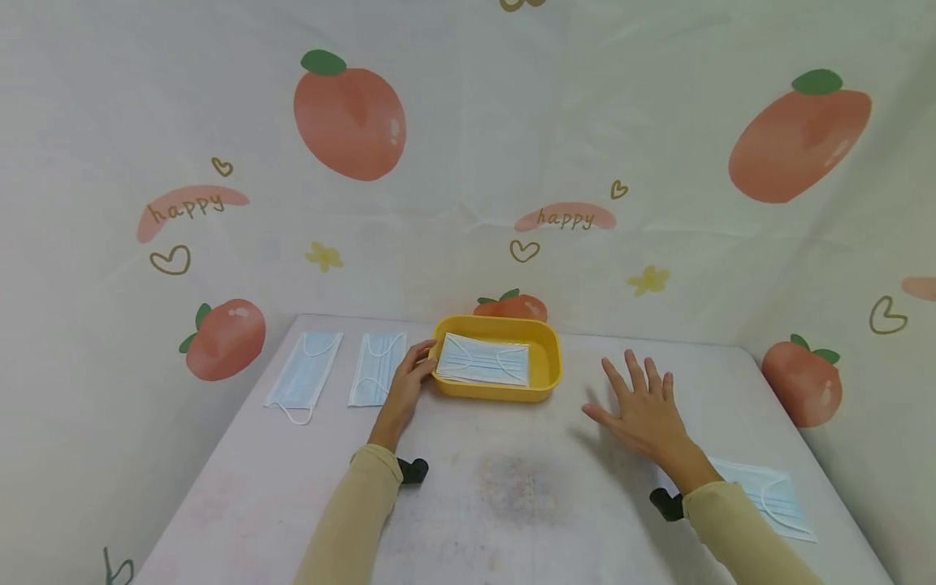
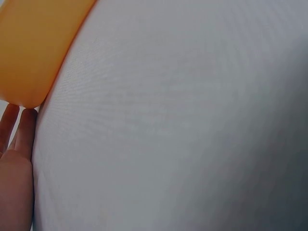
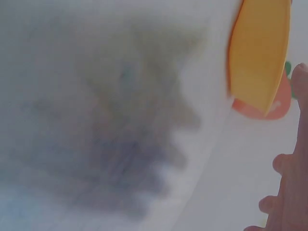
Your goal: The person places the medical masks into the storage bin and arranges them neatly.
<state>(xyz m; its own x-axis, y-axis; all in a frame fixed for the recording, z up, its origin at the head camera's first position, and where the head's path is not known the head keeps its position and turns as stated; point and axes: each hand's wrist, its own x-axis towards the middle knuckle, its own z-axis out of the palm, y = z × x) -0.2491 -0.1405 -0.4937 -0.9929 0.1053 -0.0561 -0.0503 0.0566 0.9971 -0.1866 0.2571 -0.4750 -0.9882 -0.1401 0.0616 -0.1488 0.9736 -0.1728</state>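
A yellow tray [image 1: 544, 357] stands at the back of the table. In its left part lies a light blue face mask [image 1: 486, 361] with white ear loops, apparently on top of others. My left hand [image 1: 408, 386] touches the tray's left end with its fingertips, as the left wrist view also shows at the tray wall [image 2: 36, 62]. To the right of the tray my right hand [image 1: 643, 414] hovers over the table, fingers spread and holding nothing. Part of that hand [image 3: 293, 187] shows at the edge of the right wrist view, apart from the tray [image 3: 257, 53].
Two face masks lie left of the tray: one mask [image 1: 305, 370] farther out, another mask [image 1: 376, 366] close to my left hand. Beside my right forearm lies a further mask [image 1: 778, 500], partly covered by the sleeve. A printed cloth [image 1: 468, 162] hangs behind the table.
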